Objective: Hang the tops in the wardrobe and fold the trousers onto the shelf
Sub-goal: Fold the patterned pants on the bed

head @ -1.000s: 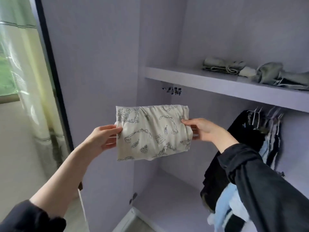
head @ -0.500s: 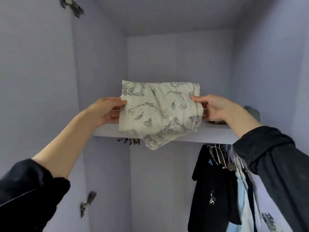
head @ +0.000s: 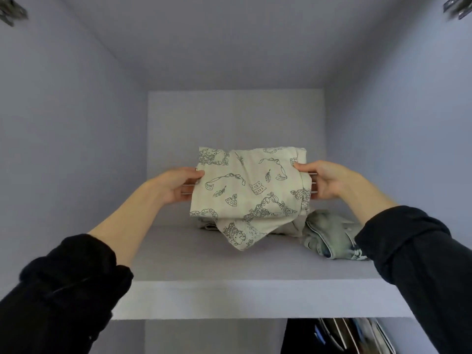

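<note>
Cream printed trousers [head: 245,185]: folded bundle, held just above the shelf [head: 255,297], one corner drooping loose.
Left hand [head: 176,186]: pinches the bundle's left edge, thumb on top.
Right hand [head: 324,181]: pinches the right edge likewise; the two-sided hold probably keeps the fold intact.
Neighbours: faded denim [head: 329,236] lies on the shelf to the right; a grey item sits under the bundle.
Judgement: set-down pending.

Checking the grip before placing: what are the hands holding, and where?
The folded cream printed trousers, left hand on the left edge, right hand on the right.
</note>
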### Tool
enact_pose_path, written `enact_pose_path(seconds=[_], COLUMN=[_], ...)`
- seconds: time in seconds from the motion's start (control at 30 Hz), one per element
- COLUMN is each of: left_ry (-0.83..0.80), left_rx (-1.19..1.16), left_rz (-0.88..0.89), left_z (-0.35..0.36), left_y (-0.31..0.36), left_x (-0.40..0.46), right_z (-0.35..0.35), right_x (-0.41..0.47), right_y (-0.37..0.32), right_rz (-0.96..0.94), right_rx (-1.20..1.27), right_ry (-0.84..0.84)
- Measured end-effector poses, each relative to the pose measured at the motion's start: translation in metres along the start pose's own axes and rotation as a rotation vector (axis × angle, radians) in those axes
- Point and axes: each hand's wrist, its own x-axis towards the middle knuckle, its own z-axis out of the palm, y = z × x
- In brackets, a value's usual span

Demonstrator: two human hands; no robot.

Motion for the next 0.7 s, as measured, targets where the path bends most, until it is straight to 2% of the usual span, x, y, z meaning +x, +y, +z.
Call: enact_pose_path(seconds=[0.17, 0.27, 0.33, 0.43, 0.5, 0.57, 0.6, 0.67, 0.7], left_ry=[0.018, -0.029, -0.085, -0.131, -0.106, -0.087, -0.13, -0.374, -0.533], left_rx=[-0.04, -0.02, 0.118, 0.453, 0.7, 0.939, 1.023, 1.114, 1.144], left_rz=[-0.033, -0.156, -0.29, -0.43, -0.379, -0.185, -0.07, 0.054, 0.043], left_z=[0.015, 0.01, 0.0, -0.008, -0.005, 0.004, 0.01, 0.024, 0.032], left_y=[-0.026, -0.049, -0.062, -0.076, -0.076, -0.069, -0.064, -0.057, -0.058], left_x=[0.066, 0.08, 0.082, 0.076, 0.076, 0.079, 0.077, 0.07, 0.065], right_z=[-0.013, -0.014, -0.009, 0.007, 0.017, 0.025, 0.028, 0.036, 0.04], right_x=[0.058, 0.073, 0.077, 0.077, 0.08, 0.082, 0.08, 0.069, 0.062], right_y=[0.004, 0.018, 0.031, 0.054, 0.064, 0.065, 0.062, 0.055, 0.053], right_rz=[-0.068, -0.017, 0.08, 0.17, 0.121, -0.022, -0.114, -0.196, -0.157], right_rx=[-0.041, -0.1, -0.178, -0.384, -0.66, -0.86, -0.904, -0.929, -0.975], right_ry=[0.024, 0.007, -0.022, -0.007, 0.061, 0.119, 0.115, -0.039, -0.174])
